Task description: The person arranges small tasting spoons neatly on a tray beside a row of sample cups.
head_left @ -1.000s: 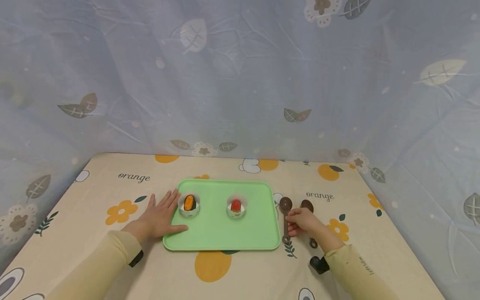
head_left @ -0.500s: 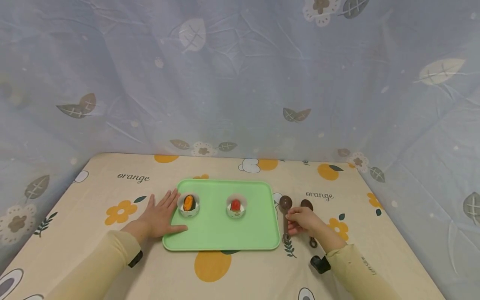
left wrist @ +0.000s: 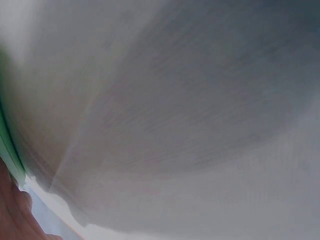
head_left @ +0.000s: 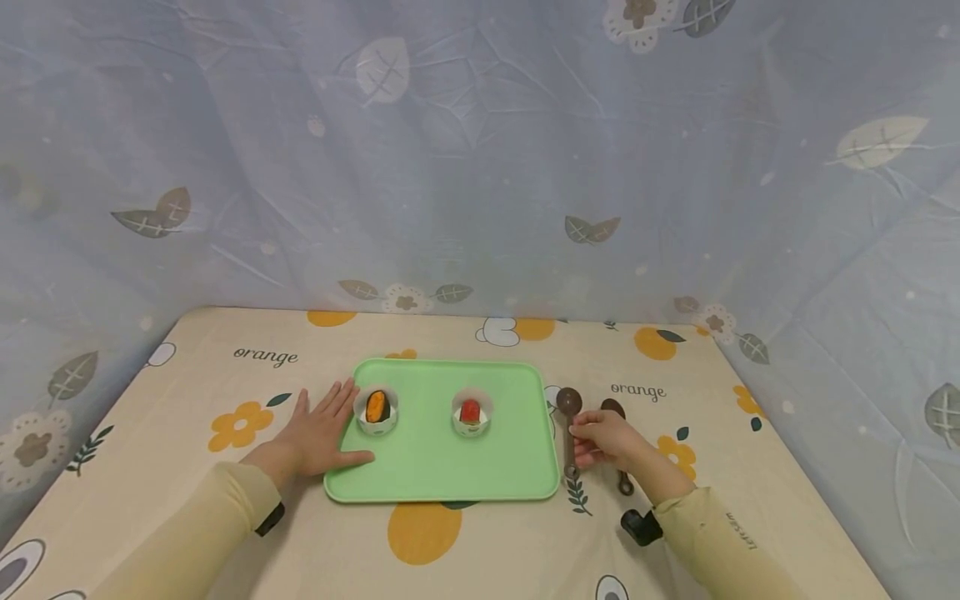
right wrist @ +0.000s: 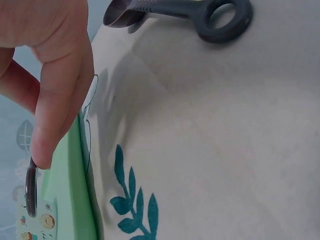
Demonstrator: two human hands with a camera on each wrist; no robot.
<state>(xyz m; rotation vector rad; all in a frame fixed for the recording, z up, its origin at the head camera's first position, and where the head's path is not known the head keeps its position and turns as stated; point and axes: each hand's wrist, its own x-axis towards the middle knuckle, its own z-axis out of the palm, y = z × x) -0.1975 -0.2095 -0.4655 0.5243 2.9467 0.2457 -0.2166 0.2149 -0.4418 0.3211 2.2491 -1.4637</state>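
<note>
My right hand [head_left: 609,437] pinches the handle of a brown measuring spoon [head_left: 569,402] just right of the green tray [head_left: 442,471]. In the right wrist view, the ring end of that spoon [right wrist: 31,192] hangs below the fingertips. A second brown measuring spoon [head_left: 626,483] lies on the cloth, partly hidden under the right hand. My left hand [head_left: 315,429] rests with spread fingers on the tray's left edge. On the tray stand two small paper cups: one [head_left: 377,428] holds a toy sushi with orange topping [head_left: 376,407], the other [head_left: 480,427] one with red topping [head_left: 470,411].
A cream cloth [head_left: 510,550] printed with oranges and flowers covers the table. Behind and at both sides hangs a blue-grey patterned curtain [head_left: 480,192]. Black wrist devices show at each cuff, such as the right one [head_left: 641,527].
The right hand and the pinched measuring spoon have moved slightly away from me, toward the back of the table. The left hand, tray and cups stay in place.
</note>
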